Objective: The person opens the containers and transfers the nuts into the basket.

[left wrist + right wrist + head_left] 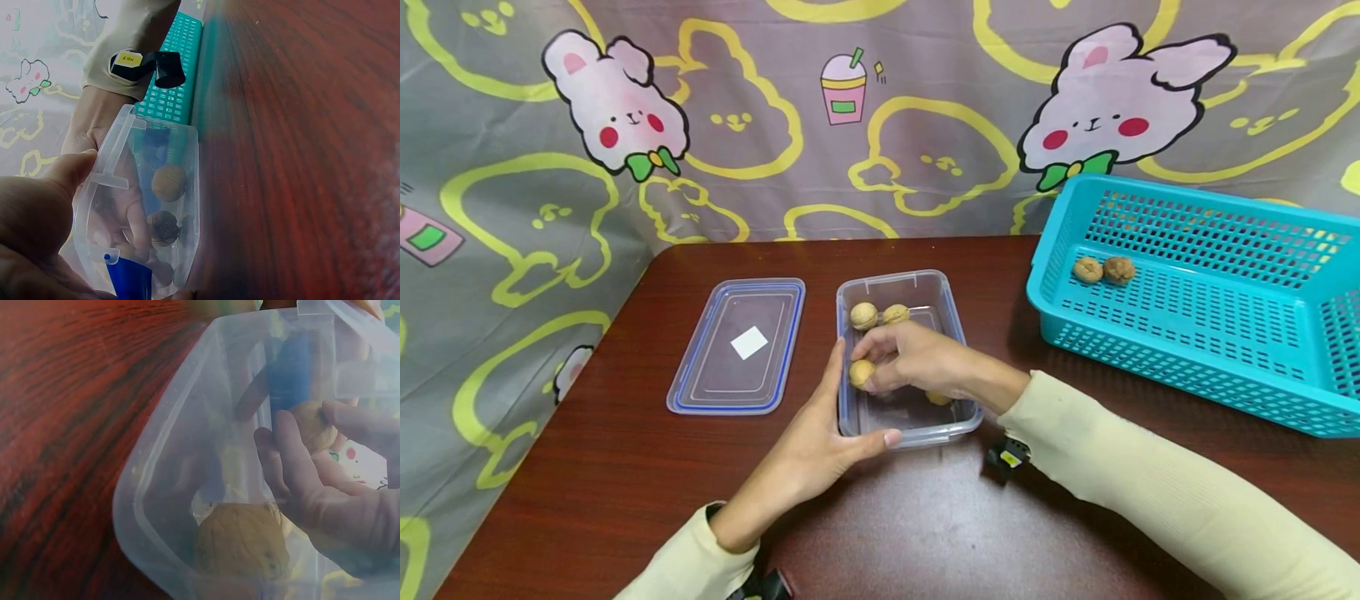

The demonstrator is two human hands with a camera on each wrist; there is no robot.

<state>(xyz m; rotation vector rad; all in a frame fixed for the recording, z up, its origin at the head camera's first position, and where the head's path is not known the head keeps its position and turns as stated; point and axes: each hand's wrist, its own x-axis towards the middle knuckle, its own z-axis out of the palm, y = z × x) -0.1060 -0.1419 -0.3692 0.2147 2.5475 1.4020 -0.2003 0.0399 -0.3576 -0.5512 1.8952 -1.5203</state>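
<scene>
— What do we record of the walnut in hand?

— We find it pale tan and rounded, its shell wrinkled, pinched between the fingers and thumb of the right hand inside the clear plastic box. It sits at the box's left wall, near the front.

— And the left hand?

— We see it clasped on the box's front left corner, thumb along the left wall, fingers curled on the front rim.

— Other contents?

— We note two more walnuts at the far end. Another shows under the right wrist, though the view there is poor and we cannot count with confidence.

— Surroundings?

— The box stands on the dark red bench, its lid lying flat just to the left. A turquoise basket to the right holds two darker walnuts.
</scene>
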